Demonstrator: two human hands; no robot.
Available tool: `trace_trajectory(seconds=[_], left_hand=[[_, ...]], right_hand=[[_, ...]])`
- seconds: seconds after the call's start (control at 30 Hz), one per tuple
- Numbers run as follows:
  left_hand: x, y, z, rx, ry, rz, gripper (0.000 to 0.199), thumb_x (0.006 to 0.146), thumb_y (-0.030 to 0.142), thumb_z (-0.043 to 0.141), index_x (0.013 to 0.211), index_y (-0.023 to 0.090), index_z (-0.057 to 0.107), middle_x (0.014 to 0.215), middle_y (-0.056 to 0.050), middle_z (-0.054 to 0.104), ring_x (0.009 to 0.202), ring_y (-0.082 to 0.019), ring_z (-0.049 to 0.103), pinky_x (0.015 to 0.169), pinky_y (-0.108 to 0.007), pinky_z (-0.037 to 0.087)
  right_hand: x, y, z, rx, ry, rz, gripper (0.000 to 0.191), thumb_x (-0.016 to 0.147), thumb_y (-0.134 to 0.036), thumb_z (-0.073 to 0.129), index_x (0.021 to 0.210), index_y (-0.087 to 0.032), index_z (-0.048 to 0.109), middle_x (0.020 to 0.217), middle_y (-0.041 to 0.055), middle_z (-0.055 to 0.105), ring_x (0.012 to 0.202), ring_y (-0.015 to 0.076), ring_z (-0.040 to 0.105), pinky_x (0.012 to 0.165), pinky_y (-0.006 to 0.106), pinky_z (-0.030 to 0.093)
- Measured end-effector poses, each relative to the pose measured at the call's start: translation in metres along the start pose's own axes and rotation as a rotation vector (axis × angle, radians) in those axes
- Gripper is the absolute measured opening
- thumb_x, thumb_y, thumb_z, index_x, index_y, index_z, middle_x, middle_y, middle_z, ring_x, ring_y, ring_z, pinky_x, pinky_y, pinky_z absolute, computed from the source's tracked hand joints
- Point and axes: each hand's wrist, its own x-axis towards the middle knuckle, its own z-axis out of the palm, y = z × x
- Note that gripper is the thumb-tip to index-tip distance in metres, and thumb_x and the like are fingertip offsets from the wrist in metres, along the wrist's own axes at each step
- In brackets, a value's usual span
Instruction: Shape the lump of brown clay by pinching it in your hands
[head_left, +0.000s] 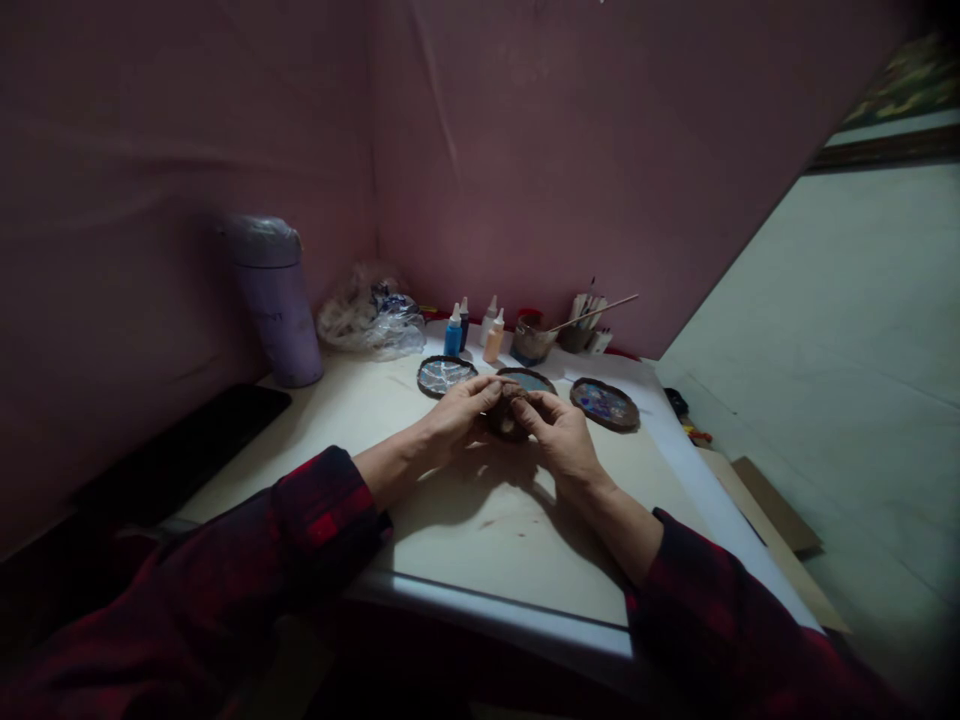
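Observation:
Between both hands, above the middle of the table [450,530], is a dark brown, lumpy piece that looks like clay [510,424]. The fingers and thumb of my left hand [459,412] pinch its left side. Those of my right hand [564,438] press on its right side, and the fingers hide part of its shape. Just behind the hands lies a brown-rimmed shallow dish with a grey-blue inside [529,378], partly covered. A similar dish with white streaks [447,375] is to the left, and one with blue and purple patches [604,402] to the right.
Several small bottles, including a blue one [453,332] and an orange one [493,340], stand behind the dishes. Near them are a cup [531,345] with a paintbrush across it and a brush holder [577,335]. A purple tumbler [279,310] and crumpled plastic bag [371,320] are left.

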Motion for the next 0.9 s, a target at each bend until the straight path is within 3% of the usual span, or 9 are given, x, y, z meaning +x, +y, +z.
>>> trace_trajectory(seconds=[0.2,0.43,0.57,0.9], left_hand=[[-0.0006,0.0023,0.0009,0.031,0.011,-0.015,0.049,0.069,0.048,0.079,0.101,0.013,0.065,0.085,-0.007,0.064,0.069,-0.018,0.064,0.064,-0.037,0.059],[0.0007,0.0001,-0.0006,0.037,0.031,0.001,0.046,0.071,0.046,0.078,0.102,0.013,0.067,0.091,-0.008,0.065,0.072,-0.017,0.065,0.068,-0.037,0.060],[0.0015,0.0010,0.0007,-0.012,0.029,-0.004,0.047,0.073,0.051,0.074,0.102,0.015,0.066,0.094,-0.008,0.066,0.076,-0.020,0.067,0.066,-0.039,0.060],[-0.0038,0.0094,0.0069,0.167,0.063,0.011,0.047,0.073,0.047,0.077,0.101,0.013,0.062,0.072,-0.004,0.067,0.059,-0.018,0.068,0.057,-0.031,0.057]], right_hand=[[-0.0011,-0.0067,-0.0015,-0.029,0.000,-0.041,0.035,0.071,-0.048,0.077,0.082,-0.016,0.071,0.074,0.0037,0.071,0.066,0.0161,0.062,0.067,0.030,0.050],[-0.0012,-0.0040,-0.0012,-0.052,0.020,-0.056,0.032,0.073,-0.046,0.074,0.083,-0.016,0.072,0.075,0.0035,0.071,0.066,0.0161,0.060,0.064,0.029,0.048],[-0.0009,-0.0021,-0.0009,-0.062,0.032,-0.096,0.027,0.076,-0.042,0.072,0.086,-0.017,0.072,0.080,0.0031,0.072,0.071,0.0166,0.061,0.069,0.029,0.048],[-0.0024,-0.0018,-0.0008,-0.133,-0.016,-0.166,0.024,0.079,-0.041,0.070,0.087,-0.019,0.070,0.082,0.0032,0.071,0.077,0.0192,0.063,0.075,0.032,0.050]])
